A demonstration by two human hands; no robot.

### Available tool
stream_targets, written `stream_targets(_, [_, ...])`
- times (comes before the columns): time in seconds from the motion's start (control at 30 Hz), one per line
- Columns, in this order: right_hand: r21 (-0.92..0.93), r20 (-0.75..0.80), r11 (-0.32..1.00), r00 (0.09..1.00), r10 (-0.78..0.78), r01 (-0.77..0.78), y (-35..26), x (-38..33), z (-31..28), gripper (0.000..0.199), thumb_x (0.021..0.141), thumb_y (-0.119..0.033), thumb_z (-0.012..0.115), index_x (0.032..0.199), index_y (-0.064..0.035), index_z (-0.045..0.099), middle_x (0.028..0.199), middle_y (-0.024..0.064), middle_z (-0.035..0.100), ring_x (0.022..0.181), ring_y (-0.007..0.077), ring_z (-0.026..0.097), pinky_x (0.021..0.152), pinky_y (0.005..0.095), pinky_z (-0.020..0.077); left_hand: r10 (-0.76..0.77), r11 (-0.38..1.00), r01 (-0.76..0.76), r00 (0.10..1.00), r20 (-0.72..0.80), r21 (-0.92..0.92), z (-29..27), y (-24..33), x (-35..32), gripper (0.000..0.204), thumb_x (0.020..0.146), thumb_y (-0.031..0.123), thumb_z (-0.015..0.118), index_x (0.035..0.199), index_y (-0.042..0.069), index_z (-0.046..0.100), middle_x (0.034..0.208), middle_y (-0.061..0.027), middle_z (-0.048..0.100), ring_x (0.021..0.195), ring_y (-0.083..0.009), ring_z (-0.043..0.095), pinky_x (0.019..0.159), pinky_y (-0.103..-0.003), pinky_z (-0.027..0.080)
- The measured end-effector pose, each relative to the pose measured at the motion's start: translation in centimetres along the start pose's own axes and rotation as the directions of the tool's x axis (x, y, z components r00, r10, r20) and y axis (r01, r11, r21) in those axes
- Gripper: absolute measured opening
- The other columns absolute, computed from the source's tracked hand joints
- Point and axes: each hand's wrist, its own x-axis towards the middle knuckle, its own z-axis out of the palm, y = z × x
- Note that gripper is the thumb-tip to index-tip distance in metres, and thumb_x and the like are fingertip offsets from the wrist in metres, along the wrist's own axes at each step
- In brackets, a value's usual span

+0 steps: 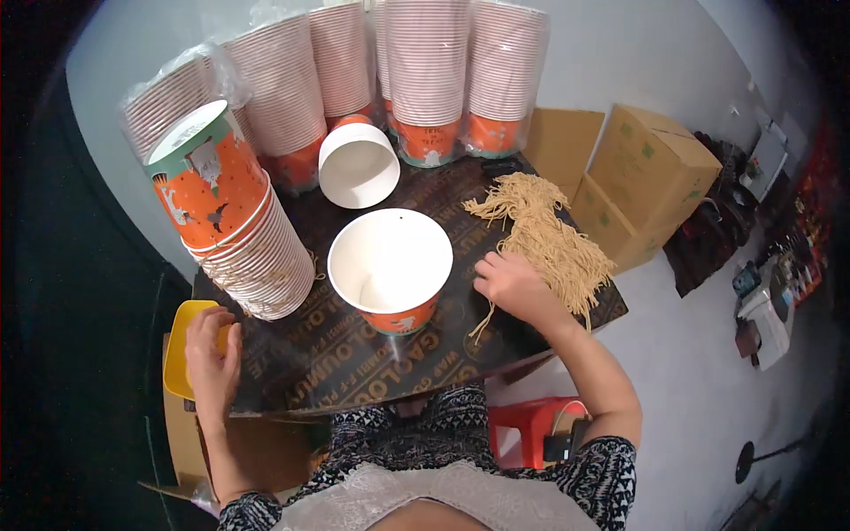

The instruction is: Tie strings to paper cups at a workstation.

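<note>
A large paper bucket (390,265), white inside with an orange printed outside, stands upright and mouth up at the middle of the dark table. My left hand (215,354) is over the right side of a yellow plastic container (180,354) at the table's left edge, thumb apart from the fingers. It shows nothing in its grasp. To the right of the bucket, my right hand (512,285) has curled fingers against a bundle of tan strings (553,252). Loose strands trail below that hand; its fingertips are partly hidden, so what they pinch is unclear.
A leaning stack of nested buckets (257,257), tied with string, stands at the left. Another bucket (359,168) lies on its side behind. Plastic-wrapped bucket stacks (429,71) line the table's back. Cardboard boxes (655,168) and a red stool (531,425) are at the right.
</note>
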Motion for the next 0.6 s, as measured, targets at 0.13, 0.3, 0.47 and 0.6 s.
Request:
stream_targets(0.13, [-0.07, 0.057, 0.975, 0.977, -0.206, 0.21, 0.8, 0.8, 0.0, 0.005, 0.075, -0.015, 0.062, 0.072, -0.0128, 0.066, 0.081, 0.0002, 0.056, 0.088, 0.0162, 0.055, 0.072, 0.0283, 0.0431, 0.022, 0.998, -0.02, 0.999, 0.05, -0.052, 0.7, 0.9, 0.0, 0.011, 0.086, 0.003, 0.066, 0.095, -0.001, 0.062, 0.102, -0.0163, 0.064, 0.099, -0.0347, 0.06, 0.089, -0.042, 0.047])
stream_targets(0.3, [0.155, -0.031, 0.982, 0.994, -0.109, 0.112, 2.3, 0.1, 1.7, 0.002, 0.075, -0.011, 0.064, 0.075, -0.0091, 0.063, 0.079, 0.0055, 0.056, 0.082, 0.0236, 0.057, 0.071, 0.035, 0.0459, 0.011, 0.992, 0.007, 0.989, 0.146, -0.123, 1.5, 2.1, 0.0, 0.009, 0.084, 0.003, 0.065, 0.093, -0.001, 0.063, 0.101, -0.0161, 0.065, 0.098, -0.0352, 0.06, 0.089, -0.042, 0.047])
stream_targets(0.47, [0.587, 0.013, 0.768, 0.952, 0.306, -0.255, 0.0, -0.1, -1.2, 0.008, 0.081, -0.01, 0.067, 0.081, -0.0078, 0.059, 0.081, 0.0081, 0.063, 0.082, 0.0271, 0.062, 0.069, 0.039, 0.05, 0.025, 0.99, 0.001, 0.984, 0.177, -0.142, 1.5, 2.3, -0.1, 0.007, 0.083, 0.003, 0.066, 0.09, 0.0, 0.064, 0.095, -0.0158, 0.065, 0.097, -0.0362, 0.06, 0.089, -0.043, 0.047])
stream_targets(0.6, [0.472, -0.135, 0.881, 0.986, 0.097, -0.022, -2.0, 0.0, -1.7, 0.008, 0.08, -0.012, 0.066, 0.079, -0.0081, 0.059, 0.075, 0.0075, 0.057, 0.078, 0.0269, 0.057, 0.067, 0.0387, 0.047, 0.085, 0.986, -0.06, 0.984, 0.159, -0.154, 2.1, 3.0, 0.1, 0.008, 0.082, 0.002, 0.067, 0.089, 0.0, 0.064, 0.092, -0.0159, 0.065, 0.096, -0.037, 0.059, 0.088, -0.044, 0.047])
